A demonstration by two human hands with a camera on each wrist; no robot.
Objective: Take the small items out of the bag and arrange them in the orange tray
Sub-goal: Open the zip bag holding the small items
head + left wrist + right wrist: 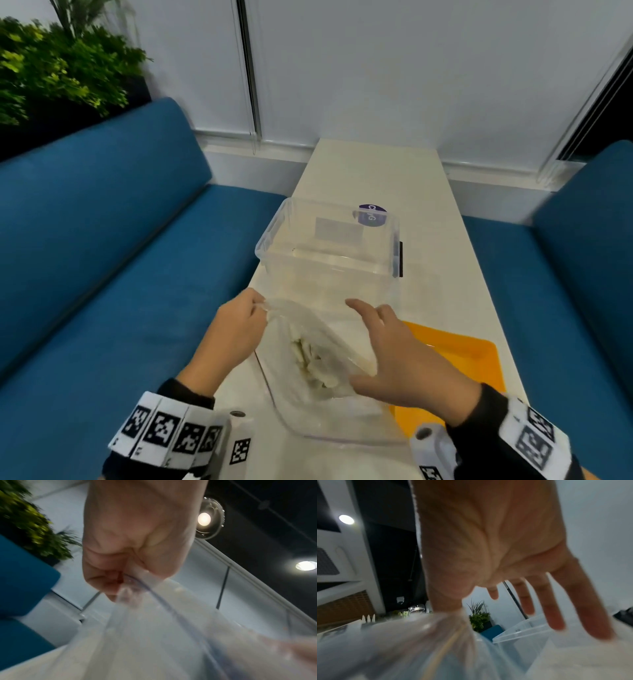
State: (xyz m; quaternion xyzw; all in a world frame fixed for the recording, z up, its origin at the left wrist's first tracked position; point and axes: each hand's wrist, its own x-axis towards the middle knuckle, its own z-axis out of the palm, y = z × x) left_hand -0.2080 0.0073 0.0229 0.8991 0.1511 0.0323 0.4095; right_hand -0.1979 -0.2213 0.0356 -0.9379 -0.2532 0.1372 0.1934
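Note:
A clear plastic bag (308, 342) lies open on the near end of the white table (376, 171). A heap of small white items (315, 363) shows through it. My left hand (261, 307) pinches the bag's left corner and lifts it; in the left wrist view the curled fingers (109, 582) clamp the film (154, 635). My right hand (352, 339) hovers over the bag mouth with straight, spread fingers (556, 608). Its thumb (447, 599) touches the bag's rim (419, 649). The orange tray (472, 356) lies to the right, partly under my right hand.
An empty clear plastic box (270, 236) stands just beyond the bag, with a purple round sticker (373, 214) behind it. Blue benches (102, 240) flank the narrow table on both sides. A green plant (51, 68) is at the far left.

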